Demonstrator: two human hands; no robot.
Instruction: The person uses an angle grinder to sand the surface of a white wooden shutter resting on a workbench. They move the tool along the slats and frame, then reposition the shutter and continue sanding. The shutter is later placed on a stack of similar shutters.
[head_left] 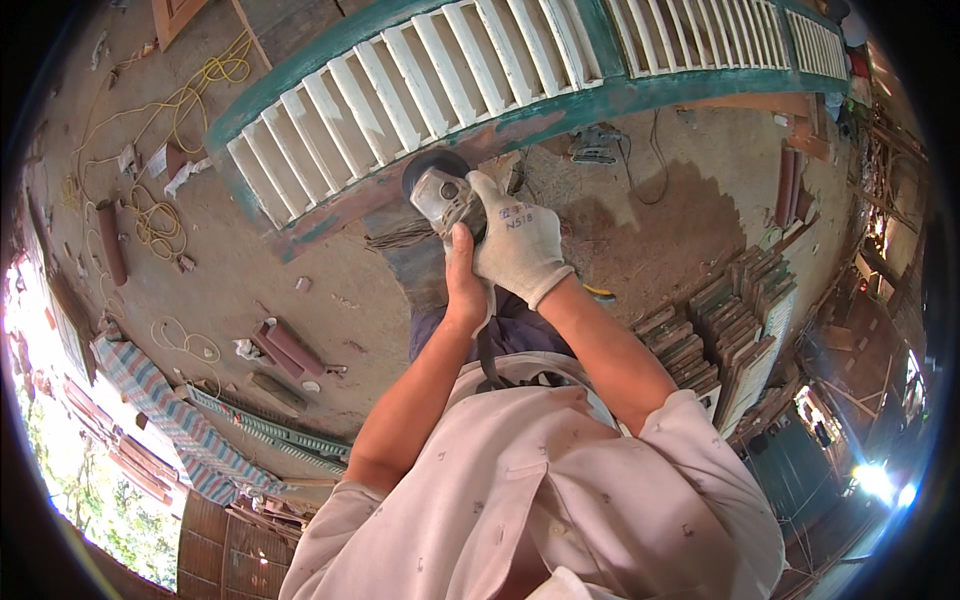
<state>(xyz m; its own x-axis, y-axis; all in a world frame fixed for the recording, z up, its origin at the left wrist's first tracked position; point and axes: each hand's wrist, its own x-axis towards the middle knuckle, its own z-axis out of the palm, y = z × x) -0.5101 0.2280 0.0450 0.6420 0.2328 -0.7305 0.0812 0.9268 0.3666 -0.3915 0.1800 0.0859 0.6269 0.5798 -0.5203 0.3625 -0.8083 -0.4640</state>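
Observation:
An angle grinder (439,199) with a dark round disc (434,165) is held over the near edge of a louvered shutter (400,85), which has white slats and a worn green frame. My right hand (522,238) wears a pale work glove and is wrapped round the side of the grinder's body. My left hand (464,275), its thumb bare and pointing up, closes on the grinder from below; its other fingers are hidden. The disc is at the stripped, reddish part of the frame; whether it touches the wood I cannot tell.
Yellow cord (160,225) lies in loops on the floor at the left, near reddish-brown rolls (290,345). Stacked wooden panels (735,320) stand at the right. A striped sheet (165,405) and another green shutter (265,430) lie at the lower left.

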